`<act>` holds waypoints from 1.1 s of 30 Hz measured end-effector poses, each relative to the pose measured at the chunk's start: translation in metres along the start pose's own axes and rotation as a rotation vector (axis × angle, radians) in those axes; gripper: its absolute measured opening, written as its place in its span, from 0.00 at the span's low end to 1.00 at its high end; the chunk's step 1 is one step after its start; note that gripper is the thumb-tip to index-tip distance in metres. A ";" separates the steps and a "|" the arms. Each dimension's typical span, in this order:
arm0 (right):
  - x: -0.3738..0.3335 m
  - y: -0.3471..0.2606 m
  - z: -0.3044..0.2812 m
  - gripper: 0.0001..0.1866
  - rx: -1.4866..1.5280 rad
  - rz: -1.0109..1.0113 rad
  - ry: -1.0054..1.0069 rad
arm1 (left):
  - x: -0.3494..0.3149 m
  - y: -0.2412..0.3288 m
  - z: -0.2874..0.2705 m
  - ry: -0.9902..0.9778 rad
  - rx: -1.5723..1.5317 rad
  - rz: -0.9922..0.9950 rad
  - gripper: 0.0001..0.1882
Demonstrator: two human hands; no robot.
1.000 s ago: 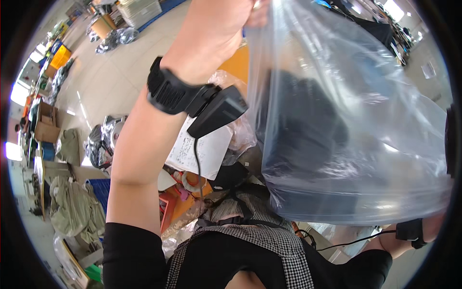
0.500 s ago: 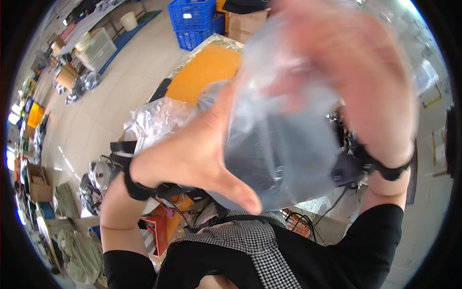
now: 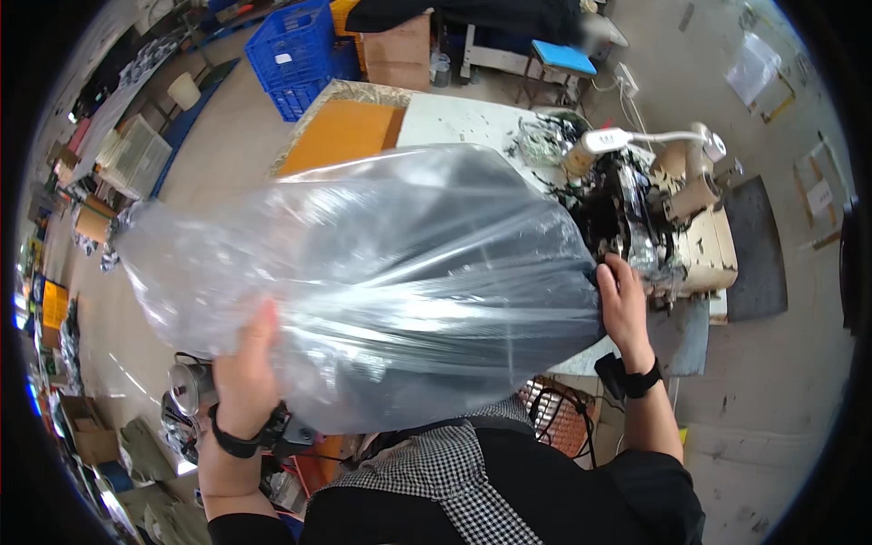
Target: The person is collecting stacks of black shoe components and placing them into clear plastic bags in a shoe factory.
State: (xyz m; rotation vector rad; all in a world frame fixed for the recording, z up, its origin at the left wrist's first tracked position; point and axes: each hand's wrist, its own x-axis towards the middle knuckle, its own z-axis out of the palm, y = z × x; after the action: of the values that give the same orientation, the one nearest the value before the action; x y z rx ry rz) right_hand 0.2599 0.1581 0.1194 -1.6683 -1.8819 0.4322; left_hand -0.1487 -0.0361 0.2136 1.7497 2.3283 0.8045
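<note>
Bag partly hides white worktable, blue crates beyond.

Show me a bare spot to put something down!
The orange panel has bare room between the patterned table edge and white tabletop, beyond the clear bag. The floor has some between the blue crates and pale stack. It's crowded around the sewing machine, with dark clutter.

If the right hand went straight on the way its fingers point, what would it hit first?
Likely the dark machine, which appears just beyond the right hand at the plastic bag's edge, though depth is unclear here.
</note>
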 end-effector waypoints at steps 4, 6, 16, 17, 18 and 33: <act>-0.003 0.033 0.015 0.29 1.030 0.549 0.092 | 0.018 -0.020 -0.001 0.330 -1.158 -0.301 0.17; -0.006 0.053 0.029 0.26 1.018 0.702 -0.105 | 0.022 -0.030 -0.010 0.454 -0.563 -0.015 0.19; -0.036 0.041 0.063 0.16 1.093 0.201 -0.319 | 0.019 -0.050 -0.046 0.425 -1.200 -0.376 0.18; -0.036 0.039 0.062 0.17 0.973 0.223 -0.330 | 0.021 -0.052 -0.042 0.425 -1.196 -0.379 0.18; -0.035 0.030 0.057 0.17 0.852 0.246 -0.338 | 0.024 -0.055 -0.035 0.499 -0.750 -0.110 0.18; 0.053 0.039 0.152 0.17 1.572 0.285 -0.398 | 0.079 -0.054 -0.031 0.141 -0.603 0.034 0.19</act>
State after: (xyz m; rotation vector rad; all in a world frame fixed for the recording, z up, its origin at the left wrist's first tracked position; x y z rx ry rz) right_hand 0.1944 0.2371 -0.0110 -0.6865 -0.8219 1.8266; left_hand -0.2328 0.0160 0.2317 1.4968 1.8403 1.4841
